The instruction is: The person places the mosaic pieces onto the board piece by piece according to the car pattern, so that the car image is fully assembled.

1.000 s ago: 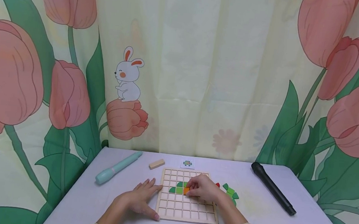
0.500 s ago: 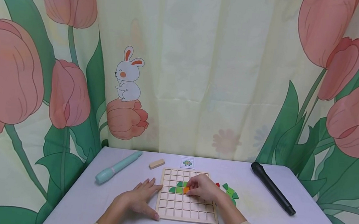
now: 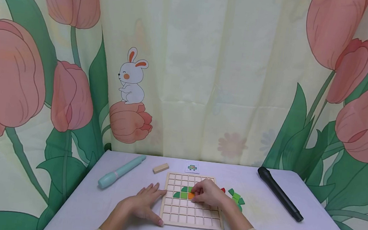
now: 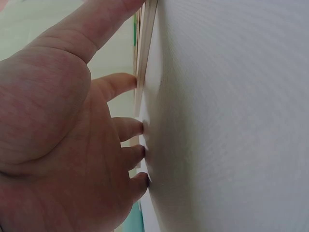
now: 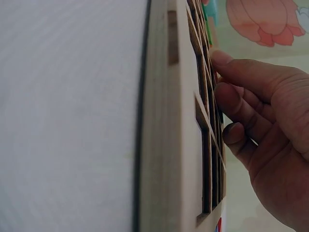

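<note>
While the left hand (image 3: 145, 203) lies flat, spread fingers steady the wooden grid board (image 3: 190, 220).
Right hand (image 3: 209, 194) pinches a small orange block (image 3: 190, 195) beside green pieces (image 3: 183, 192).

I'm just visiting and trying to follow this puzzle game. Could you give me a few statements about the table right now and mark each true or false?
1. The right hand has its fingertips at an orange piece on the wooden grid board. True.
2. The left hand is lifting the board off the table. False: it rests flat beside the board's left edge.
3. The black microphone lies right of the board. True.
4. Loose green pieces lie left of the board. False: they lie to its right.
5. The teal pen stands upright. False: it lies flat.
</note>
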A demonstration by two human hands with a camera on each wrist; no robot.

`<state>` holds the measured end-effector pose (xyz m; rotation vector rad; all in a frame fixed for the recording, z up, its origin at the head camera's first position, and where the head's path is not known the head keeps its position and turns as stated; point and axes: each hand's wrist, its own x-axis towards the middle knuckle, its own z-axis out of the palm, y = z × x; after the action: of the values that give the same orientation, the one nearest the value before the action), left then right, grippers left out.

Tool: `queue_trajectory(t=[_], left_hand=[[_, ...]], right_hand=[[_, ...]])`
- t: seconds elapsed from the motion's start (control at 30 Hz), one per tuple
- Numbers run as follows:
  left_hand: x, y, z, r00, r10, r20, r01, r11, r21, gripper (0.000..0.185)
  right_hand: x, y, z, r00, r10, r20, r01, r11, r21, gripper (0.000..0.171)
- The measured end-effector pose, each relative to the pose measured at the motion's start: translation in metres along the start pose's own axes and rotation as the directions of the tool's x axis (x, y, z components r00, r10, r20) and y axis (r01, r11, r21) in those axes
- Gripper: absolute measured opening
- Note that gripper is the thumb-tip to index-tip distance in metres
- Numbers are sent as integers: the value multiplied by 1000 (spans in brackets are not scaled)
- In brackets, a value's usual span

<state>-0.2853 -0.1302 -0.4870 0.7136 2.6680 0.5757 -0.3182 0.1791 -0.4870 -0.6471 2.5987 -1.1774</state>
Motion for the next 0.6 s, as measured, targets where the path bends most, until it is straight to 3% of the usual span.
queue_trajectory(t=[0.17, 0.33, 0.6], left_hand=[[0, 0, 0, 1000, -2, 4, 2, 1000, 4, 108], [-1, 1, 0, 1000, -2, 8, 2, 1000, 5, 108], [-1, 1, -1, 1000, -1, 8, 1, 1000, 9, 108]], right_hand=[[0, 1, 1, 1000, -7, -21, 6, 1000, -9, 26], [-2, 1, -2, 995, -22, -99, 17, 999, -49, 29], [-11, -3, -15, 963, -72, -260, 50, 994, -93, 32]])
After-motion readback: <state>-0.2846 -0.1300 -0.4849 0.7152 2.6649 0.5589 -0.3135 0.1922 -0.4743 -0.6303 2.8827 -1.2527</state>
